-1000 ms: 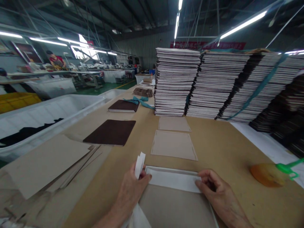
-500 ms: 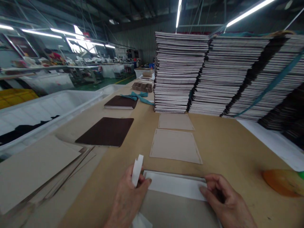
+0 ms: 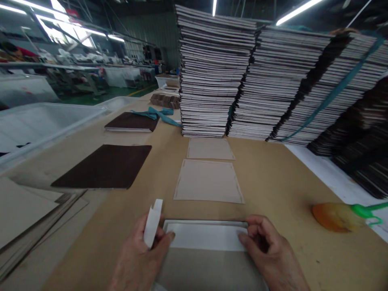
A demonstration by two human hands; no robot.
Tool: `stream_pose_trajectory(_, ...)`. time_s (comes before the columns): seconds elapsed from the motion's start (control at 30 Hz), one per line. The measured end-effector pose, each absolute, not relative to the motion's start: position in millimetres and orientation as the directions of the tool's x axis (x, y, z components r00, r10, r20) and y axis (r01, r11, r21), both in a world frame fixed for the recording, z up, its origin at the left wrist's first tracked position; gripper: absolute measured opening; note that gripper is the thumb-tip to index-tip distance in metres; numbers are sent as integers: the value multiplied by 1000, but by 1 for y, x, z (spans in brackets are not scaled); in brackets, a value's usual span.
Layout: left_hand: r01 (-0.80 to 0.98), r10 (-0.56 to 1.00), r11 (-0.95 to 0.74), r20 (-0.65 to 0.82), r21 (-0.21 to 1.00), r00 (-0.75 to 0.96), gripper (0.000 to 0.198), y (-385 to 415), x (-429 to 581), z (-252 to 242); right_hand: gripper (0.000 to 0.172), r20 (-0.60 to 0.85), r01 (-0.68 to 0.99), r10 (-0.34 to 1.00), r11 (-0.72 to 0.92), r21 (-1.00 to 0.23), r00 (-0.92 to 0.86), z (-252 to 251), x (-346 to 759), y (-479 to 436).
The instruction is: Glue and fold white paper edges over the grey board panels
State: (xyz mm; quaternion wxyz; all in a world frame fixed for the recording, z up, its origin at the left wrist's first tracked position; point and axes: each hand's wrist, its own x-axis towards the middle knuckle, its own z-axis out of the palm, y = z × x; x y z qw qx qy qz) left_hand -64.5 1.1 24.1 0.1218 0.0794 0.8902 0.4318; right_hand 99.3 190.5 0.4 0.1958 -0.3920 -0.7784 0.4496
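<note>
A grey panel (image 3: 212, 268) lies in front of me with a white paper strip (image 3: 207, 236) across its far edge. My left hand (image 3: 141, 252) is closed, thumb and finger pinching the strip and panel at the far left corner. Between its fingers a second, narrow white piece (image 3: 153, 223) stands upright. At the far right corner my right hand (image 3: 271, 252) pinches the strip's other end and the panel edge. The panel's near part runs out of view.
Two beige panels (image 3: 209, 180) lie beyond my hands, before tall stacks of panels (image 3: 212, 81). Dark brown panels (image 3: 106, 166) and beige sheets (image 3: 27, 212) lie to the left, beside a white bin (image 3: 60, 117). An amber bottle (image 3: 333, 217) with a green cap lies at right.
My view has shifted right, so the surroundings sit further left and more of the green-capped bottle shows. Both hands keep their pinch on the strip, which now lies straighter along the panel's edge.
</note>
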Motion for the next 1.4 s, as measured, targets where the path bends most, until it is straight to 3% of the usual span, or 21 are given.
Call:
stream_pose_trajectory(0.37, 65, 250, 659, -136, 750, -959, 33, 1, -67, 18, 26, -73, 466, 776, 298, -833, -626, -2, 98, 194)
stream_pose_trajectory(0.77, 77, 294, 711, -196, 699, -935, 38, -2, -74, 4, 22, -63, 487, 751, 360, -796, -657, -1, 96, 196)
stream_pose_trajectory(1.23, 160, 326, 729, -131, 666, -936, 28, -1, -70, 13, 21, -91, 503, 709, 398, -767, -700, 0, 95, 207)
stream_pose_trajectory(1.4, 194, 329, 703, -70, 685, -942, 31, 1, -68, 20, 11, -91, 502, 701, 407, -763, -708, 3, 94, 208)
